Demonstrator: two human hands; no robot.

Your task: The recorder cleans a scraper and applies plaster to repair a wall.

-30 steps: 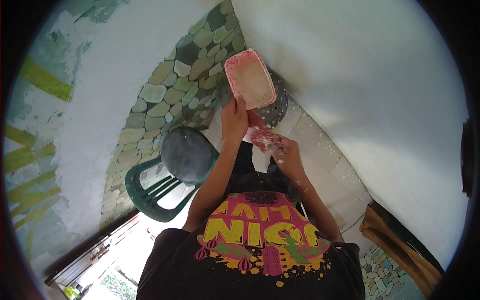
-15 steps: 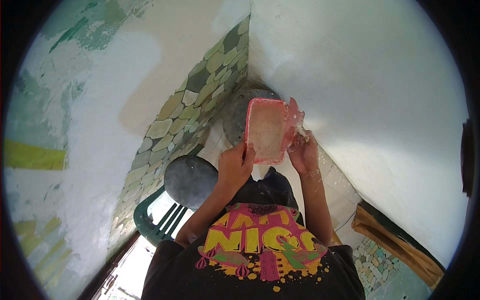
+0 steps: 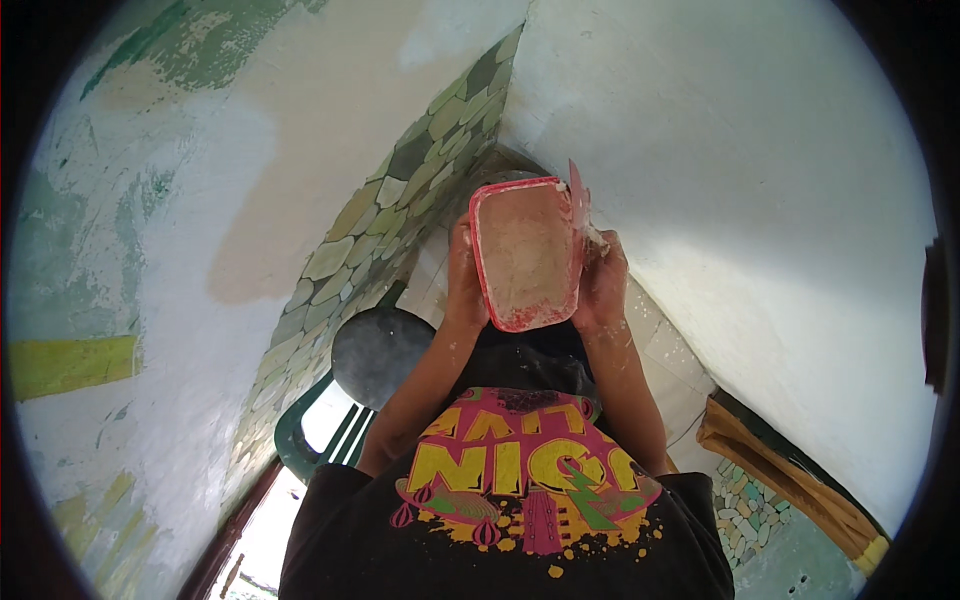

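Note:
A red plastic tub (image 3: pixel 525 255) of beige paste is held in front of my body, near the middle of the view. My left hand (image 3: pixel 462 275) grips its left side, fingers mostly hidden behind it. My right hand (image 3: pixel 603 285), at the tub's right, is closed on a red scraper (image 3: pixel 579 195) crusted with whitish paste, which stands edge-on against or beside the tub's right rim.
Patchily painted wall (image 3: pixel 150 200) with green stone cladding (image 3: pixel 418 155) on the left; white wall (image 3: pixel 740 180) on the right, meeting in a corner. A green plastic chair (image 3: pixel 298 425) with a dark round disc (image 3: pixel 380 355) stands lower left; brown boards (image 3: pixel 780 470) lie lower right.
The tub has dropped from upper middle toward my body and now sits between both hands. The scraper rose from below the tub to its right rim, turning more edge-on.

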